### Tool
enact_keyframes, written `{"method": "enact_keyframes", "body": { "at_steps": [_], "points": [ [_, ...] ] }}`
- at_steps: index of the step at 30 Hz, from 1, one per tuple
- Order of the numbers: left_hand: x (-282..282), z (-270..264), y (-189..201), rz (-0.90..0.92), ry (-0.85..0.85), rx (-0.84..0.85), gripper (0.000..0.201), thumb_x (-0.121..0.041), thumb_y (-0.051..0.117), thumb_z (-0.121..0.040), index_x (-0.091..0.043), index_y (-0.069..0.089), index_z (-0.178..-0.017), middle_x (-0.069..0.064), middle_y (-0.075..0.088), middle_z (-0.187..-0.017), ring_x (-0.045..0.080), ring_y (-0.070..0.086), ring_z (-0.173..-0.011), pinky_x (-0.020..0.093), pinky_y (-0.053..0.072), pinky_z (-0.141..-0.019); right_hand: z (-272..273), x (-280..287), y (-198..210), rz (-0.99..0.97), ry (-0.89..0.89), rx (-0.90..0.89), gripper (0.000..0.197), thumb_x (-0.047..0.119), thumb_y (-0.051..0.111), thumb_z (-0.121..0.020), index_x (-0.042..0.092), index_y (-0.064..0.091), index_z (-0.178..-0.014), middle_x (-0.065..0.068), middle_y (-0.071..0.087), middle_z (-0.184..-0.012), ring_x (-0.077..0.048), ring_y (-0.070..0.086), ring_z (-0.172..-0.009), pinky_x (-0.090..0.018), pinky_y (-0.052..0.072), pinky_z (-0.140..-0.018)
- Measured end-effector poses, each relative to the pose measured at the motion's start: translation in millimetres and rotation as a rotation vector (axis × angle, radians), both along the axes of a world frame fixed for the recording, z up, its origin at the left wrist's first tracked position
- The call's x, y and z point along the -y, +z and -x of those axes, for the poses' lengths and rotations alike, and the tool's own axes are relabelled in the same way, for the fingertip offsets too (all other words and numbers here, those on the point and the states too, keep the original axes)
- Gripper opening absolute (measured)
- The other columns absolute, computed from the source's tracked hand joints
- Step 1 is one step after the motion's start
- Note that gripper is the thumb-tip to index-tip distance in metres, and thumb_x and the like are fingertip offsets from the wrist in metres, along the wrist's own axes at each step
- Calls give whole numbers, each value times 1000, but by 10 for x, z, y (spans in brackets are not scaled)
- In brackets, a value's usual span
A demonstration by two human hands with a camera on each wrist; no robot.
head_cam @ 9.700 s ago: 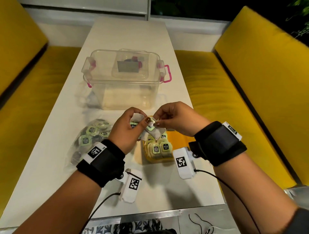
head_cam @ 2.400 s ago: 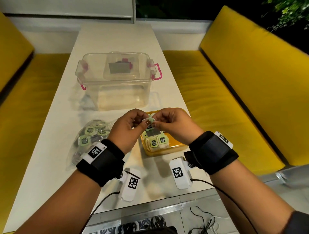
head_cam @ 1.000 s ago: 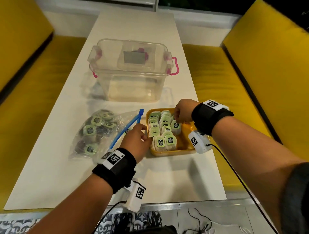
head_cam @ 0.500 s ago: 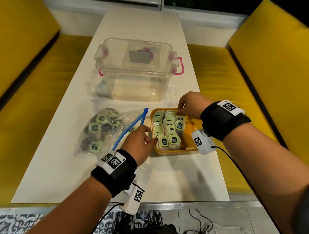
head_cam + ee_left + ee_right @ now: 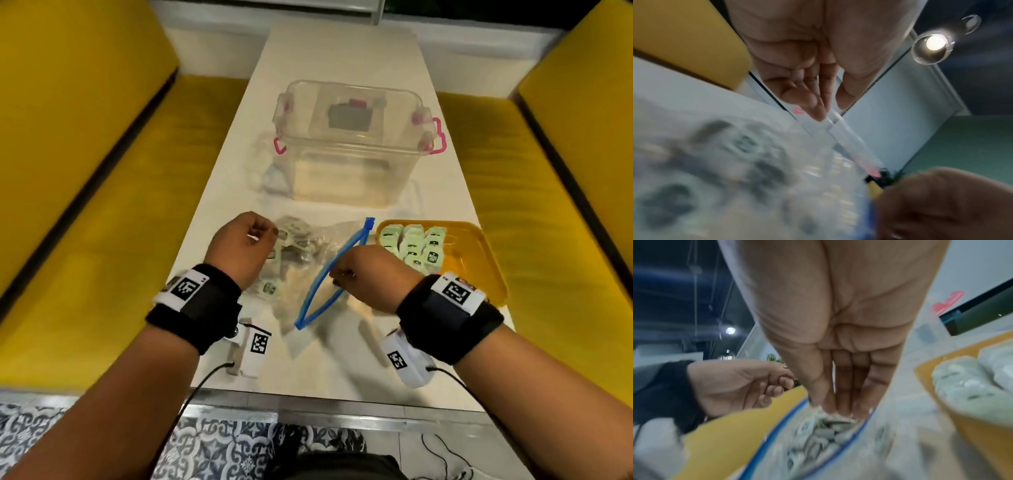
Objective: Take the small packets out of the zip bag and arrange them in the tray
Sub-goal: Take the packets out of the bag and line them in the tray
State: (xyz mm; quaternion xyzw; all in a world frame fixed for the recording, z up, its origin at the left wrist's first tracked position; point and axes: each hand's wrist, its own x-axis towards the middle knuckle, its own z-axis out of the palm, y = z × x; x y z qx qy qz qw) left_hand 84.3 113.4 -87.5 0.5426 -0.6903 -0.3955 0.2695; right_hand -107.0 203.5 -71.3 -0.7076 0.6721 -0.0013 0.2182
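A clear zip bag (image 5: 308, 253) with a blue zip strip (image 5: 325, 284) lies on the white table, holding green-labelled packets (image 5: 824, 431). My right hand (image 5: 337, 277) is at its open mouth. In the right wrist view the right hand's fingers (image 5: 838, 395) are straight and their tips touch the top packets. My left hand (image 5: 267, 236) is at the bag's far left end with its fingers curled. The thumb and forefinger (image 5: 785, 382) seem to pinch the clear film. An orange tray (image 5: 479, 274) to the right holds rows of packets (image 5: 414, 243). The bag is blurred.
A clear lidded box with pink clasps (image 5: 352, 144) stands behind the bag and tray. Yellow benches (image 5: 85, 171) run along both sides of the table. The table's front edge (image 5: 308, 397) is close below my wrists.
My right hand left the tray and went to the bag's mouth. My left hand moved from the tray's near corner to the bag's far end. The bag has swung and shifted.
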Motion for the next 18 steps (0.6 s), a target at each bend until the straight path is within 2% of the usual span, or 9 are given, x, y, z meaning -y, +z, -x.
{"method": "enact_keyframes", "body": {
  "at_steps": [3, 5, 6, 9, 11, 13, 15, 17, 18],
  "points": [
    [176, -219, -298, -36, 24, 258, 24, -24, 58, -91, -11, 59, -111, 13, 61, -113, 27, 60, -95, 34, 47, -84, -181, 34, -137, 63, -31, 33, 30, 20, 48, -97, 19, 63, -122, -4, 63, -124, -26, 57, -112, -32, 45, -90],
    [201, -283, -429, -103, -25, 409, 36, -26, 54, -92, -9, 52, -124, 19, 55, -126, 35, 56, -109, 42, 46, -95, -296, 68, -180, 52, -47, 52, 31, 20, 47, -98, 18, 59, -126, -6, 60, -127, -26, 56, -115, -29, 42, -86],
    [205, -293, -467, -123, -60, 445, 37, -24, 52, -93, -8, 50, -126, 19, 54, -127, 37, 55, -111, 42, 45, -95, -350, 96, -182, 39, -62, 70, 30, 19, 48, -98, 16, 59, -125, -7, 61, -125, -27, 56, -113, -26, 39, -81],
    [187, -283, -473, -165, -128, 395, 28, -14, 48, -93, -7, 51, -120, 17, 59, -118, 35, 56, -105, 38, 47, -88, -445, 232, -197, -65, -194, 109, 23, 17, 51, -96, 9, 63, -114, -11, 64, -110, -26, 58, -106, -17, 29, -65],
    [181, -288, -469, -185, -139, 327, 27, -13, 50, -93, -11, 53, -120, 12, 62, -113, 31, 58, -103, 37, 47, -89, -480, 362, -230, -178, -232, -6, 16, 13, 47, -96, 10, 63, -100, -11, 58, -96, -28, 58, -100, -23, 35, -69],
    [183, -293, -475, -194, -174, 291, 29, -13, 52, -93, -14, 55, -121, 7, 64, -106, 27, 59, -101, 32, 46, -86, -523, 504, -301, -219, -223, -97, 15, 16, 43, -97, 15, 52, -87, -6, 59, -96, -25, 55, -88, -28, 37, -72],
    [171, -289, -479, -195, -213, 273, 27, -13, 53, -92, -16, 58, -118, 2, 62, -97, 23, 59, -95, 25, 42, -78, -550, 671, -503, -257, -231, -105, 15, 28, 42, -98, 19, 54, -92, -6, 61, -105, -21, 48, -83, -30, 39, -74],
    [154, -279, -492, -185, -223, 242, 22, -12, 55, -92, -15, 59, -113, -1, 59, -96, 20, 56, -93, 22, 38, -76, -577, 754, -572, -261, -178, -153, 26, 32, 44, -98, 16, 61, -107, -7, 63, -112, -21, 48, -82, -32, 45, -78],
    [145, -274, -502, -180, -218, 217, 19, -13, 56, -92, -15, 59, -110, -2, 58, -96, 19, 55, -91, 22, 37, -76, -569, 775, -614, -252, -196, -108, 28, 31, 46, -98, 12, 62, -110, -7, 63, -112, -20, 50, -82, -30, 47, -78]
  ]
}}
